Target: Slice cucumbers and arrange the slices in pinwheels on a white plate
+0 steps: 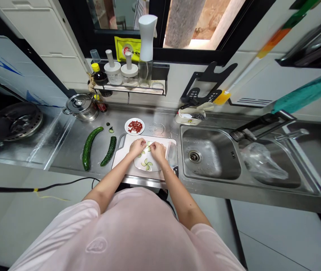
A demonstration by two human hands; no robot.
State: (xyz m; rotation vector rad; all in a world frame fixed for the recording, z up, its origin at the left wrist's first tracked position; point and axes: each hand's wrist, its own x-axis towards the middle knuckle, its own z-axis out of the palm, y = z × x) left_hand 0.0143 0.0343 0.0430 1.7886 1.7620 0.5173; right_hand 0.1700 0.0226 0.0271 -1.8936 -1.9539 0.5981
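Observation:
A white plate (155, 166) lies on a pale cutting board (117, 162). Thin cucumber slices (146, 164) form a pinwheel at the plate's near side, and more slices lie under and between my hands. My left hand (137, 147) is over the plate's far left, its fingertips pinched; whatever is in them is too small to make out. Close beside it, my right hand (158, 152) has thumb and finger pinched at the cucumber slices (148, 146) on the far side of the plate. A knife (172, 151) rests at the board's right edge, its dark handle toward me.
Left of the board lie a whole cucumber (91, 147) and a cut cucumber (109, 151). Behind it is a small dish (126, 127) of chopped red pieces. A steel pot (82, 108) stands back left; a double sink (205, 174) is at right, with a plastic bag (263, 162).

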